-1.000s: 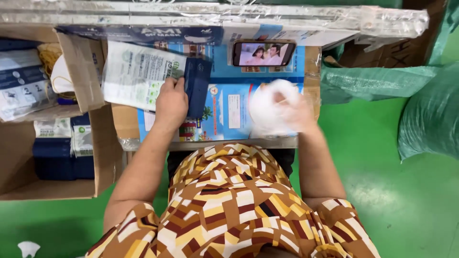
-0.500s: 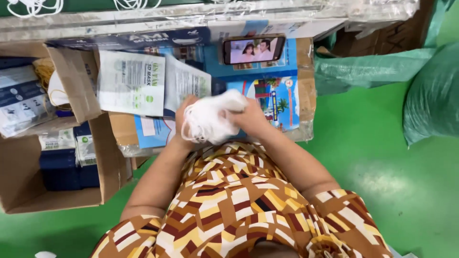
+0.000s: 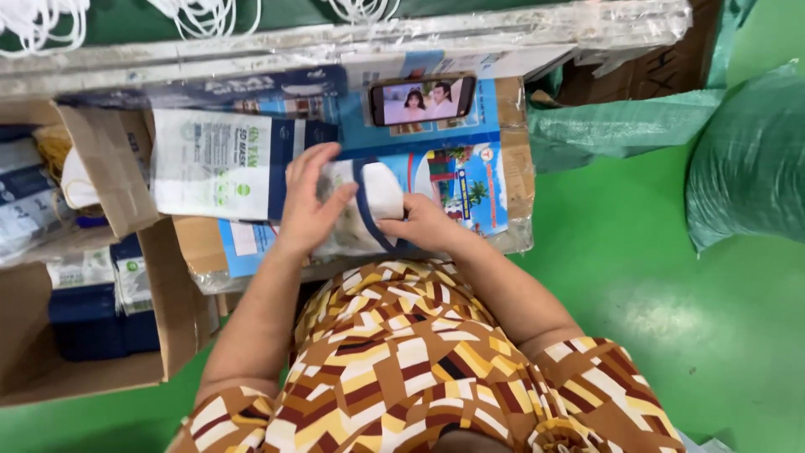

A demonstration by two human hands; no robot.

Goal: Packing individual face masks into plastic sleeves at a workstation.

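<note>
Right now your left hand (image 3: 309, 205) lies flat, fingers spread, on top of a clear plastic pouch with a dark blue band and white masks inside (image 3: 369, 205), pressing it down on the cardboard-topped work surface covered with blue printed sheets (image 3: 511, 168). Your right hand (image 3: 423, 222) pinches the pouch's right-hand edge, thumb and fingers closed on it just beside the blue band. The pouch sits near the front edge of the surface, directly ahead of your patterned brown, yellow and white top (image 3: 402, 361).

Just left of your left hand lies a stack of flat white and dark blue printed pouches (image 3: 222, 164), touching or nearly touching your fingertips. Beyond the pouch, a black smartphone lying sideways with its screen lit (image 3: 422, 101) rests at the back of the surface. To your left stands an open brown cardboard box (image 3: 101, 369) holding dark blue packs. To your right, on the green floor, sit bulging green woven sacks (image 3: 746, 159). White ear loops (image 3: 42, 21) hang at the top-left edge.
</note>
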